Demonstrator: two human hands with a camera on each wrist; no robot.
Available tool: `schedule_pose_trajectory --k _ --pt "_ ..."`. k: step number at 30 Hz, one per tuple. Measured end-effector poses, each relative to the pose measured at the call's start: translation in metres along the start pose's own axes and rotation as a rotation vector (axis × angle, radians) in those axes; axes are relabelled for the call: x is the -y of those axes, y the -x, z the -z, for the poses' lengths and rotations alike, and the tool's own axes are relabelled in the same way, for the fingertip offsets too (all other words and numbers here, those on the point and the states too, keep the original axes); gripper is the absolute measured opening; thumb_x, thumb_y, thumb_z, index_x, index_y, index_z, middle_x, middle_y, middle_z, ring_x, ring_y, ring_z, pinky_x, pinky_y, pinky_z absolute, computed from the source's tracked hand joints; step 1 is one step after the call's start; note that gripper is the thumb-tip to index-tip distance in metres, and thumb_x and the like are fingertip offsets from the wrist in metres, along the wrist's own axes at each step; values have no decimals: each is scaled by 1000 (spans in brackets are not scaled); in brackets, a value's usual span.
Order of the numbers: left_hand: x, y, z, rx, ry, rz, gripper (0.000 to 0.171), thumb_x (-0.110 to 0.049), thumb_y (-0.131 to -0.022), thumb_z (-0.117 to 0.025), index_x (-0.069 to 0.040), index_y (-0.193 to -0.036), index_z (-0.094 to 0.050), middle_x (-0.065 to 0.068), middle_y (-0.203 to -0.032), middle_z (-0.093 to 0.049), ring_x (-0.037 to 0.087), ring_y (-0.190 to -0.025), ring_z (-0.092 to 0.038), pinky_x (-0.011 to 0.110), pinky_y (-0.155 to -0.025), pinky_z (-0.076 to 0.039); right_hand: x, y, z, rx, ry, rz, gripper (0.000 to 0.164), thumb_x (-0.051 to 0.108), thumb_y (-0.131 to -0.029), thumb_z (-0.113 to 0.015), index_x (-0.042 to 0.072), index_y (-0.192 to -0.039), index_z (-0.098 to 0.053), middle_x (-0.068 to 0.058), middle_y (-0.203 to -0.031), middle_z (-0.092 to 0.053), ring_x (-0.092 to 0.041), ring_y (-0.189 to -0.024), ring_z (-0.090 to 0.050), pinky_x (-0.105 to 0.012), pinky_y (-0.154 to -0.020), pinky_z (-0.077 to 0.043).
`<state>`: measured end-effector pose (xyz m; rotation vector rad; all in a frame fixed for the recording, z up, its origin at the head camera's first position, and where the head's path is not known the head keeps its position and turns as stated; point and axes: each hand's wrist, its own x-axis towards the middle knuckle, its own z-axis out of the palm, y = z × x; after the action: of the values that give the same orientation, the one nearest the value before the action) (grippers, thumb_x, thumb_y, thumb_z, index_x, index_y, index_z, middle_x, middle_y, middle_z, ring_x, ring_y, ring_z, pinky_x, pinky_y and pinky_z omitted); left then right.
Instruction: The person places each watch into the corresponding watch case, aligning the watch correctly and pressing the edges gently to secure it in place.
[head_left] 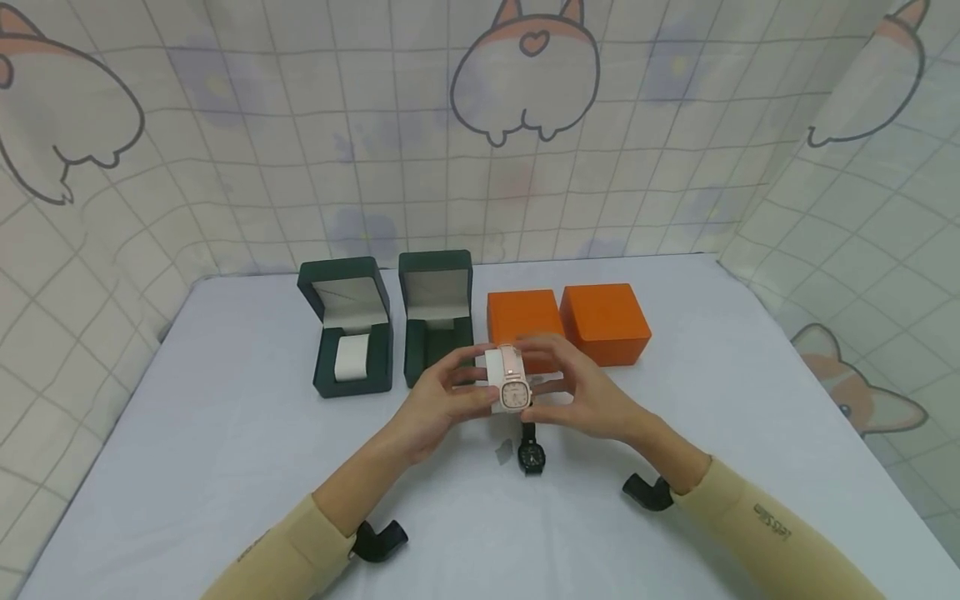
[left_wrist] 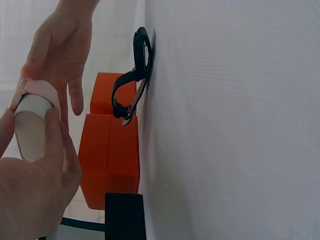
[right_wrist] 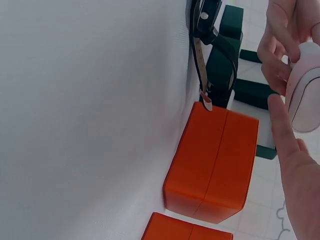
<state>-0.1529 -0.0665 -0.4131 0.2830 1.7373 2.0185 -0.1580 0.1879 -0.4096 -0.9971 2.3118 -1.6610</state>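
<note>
A pink wristwatch [head_left: 515,393] with a squarish dial sits around a white watch cushion [head_left: 493,367], raised above the table. My left hand [head_left: 427,408] grips the cushion from the left side, its thumb in front. From the right, my right hand [head_left: 600,400] pinches the watch between thumb and fingers at its upper and lower ends. The left wrist view shows the pale cushion [left_wrist: 32,132] inside the strap loop. Below the hands, a black wristwatch [head_left: 532,456] lies on the table.
Two green watch boxes stand with lids up; the left box [head_left: 352,385] holds a white cushion, while the other box [head_left: 437,283] is partly hidden by my left hand. Two orange boxes [head_left: 606,325] stand to the right. A small clear tag [head_left: 504,452] lies beside the black watch.
</note>
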Motion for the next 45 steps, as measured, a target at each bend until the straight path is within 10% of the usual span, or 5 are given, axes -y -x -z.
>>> schedule_pose_trajectory --k 9,45 --pt "0 -1 -1 -2 49 7 70 -13 -97 -74 -16 -156 -38 18 -142 -50 28 -116 -60 39 -100 -53 1 0 -6 -75 26 114 55 0 -84 -84 10 -134 -64 -16 -153 -42 -29 -137 -45 -42 -98 -54" --pt "-4 0 2 2 4 -26 65 -7 -96 -74 -16 -154 -46 17 -136 -50 30 -114 -60 40 -97 -55 -1 -3 -11 -67 115 58 52 7 -90 -80 13 -137 -61 -8 -156 -44 -32 -130 -55 -54 -93 -55"
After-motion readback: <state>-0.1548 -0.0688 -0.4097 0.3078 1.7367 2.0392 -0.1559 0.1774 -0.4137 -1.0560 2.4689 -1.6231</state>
